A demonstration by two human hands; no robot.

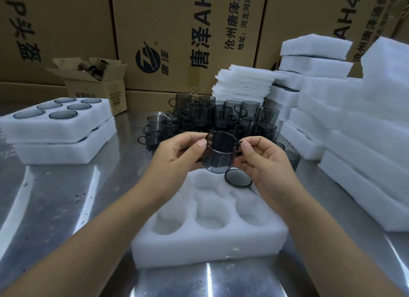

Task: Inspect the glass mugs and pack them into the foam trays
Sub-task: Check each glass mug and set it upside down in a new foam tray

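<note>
Both hands hold a smoky grey glass mug above the white foam tray in front of me. My left hand grips the mug's left side, thumb on its rim. My right hand pinches the mug at its right side, where the handle is hidden by the fingers. One mug sits in the tray's far right pocket, only its rim showing. The other pockets hold nothing. A cluster of several loose mugs stands behind my hands.
Two stacked foam trays filled with mugs stand at the left on the steel table. Stacks of foam trays and thin foam sheets rise at the right. A small open carton and large cardboard boxes line the back.
</note>
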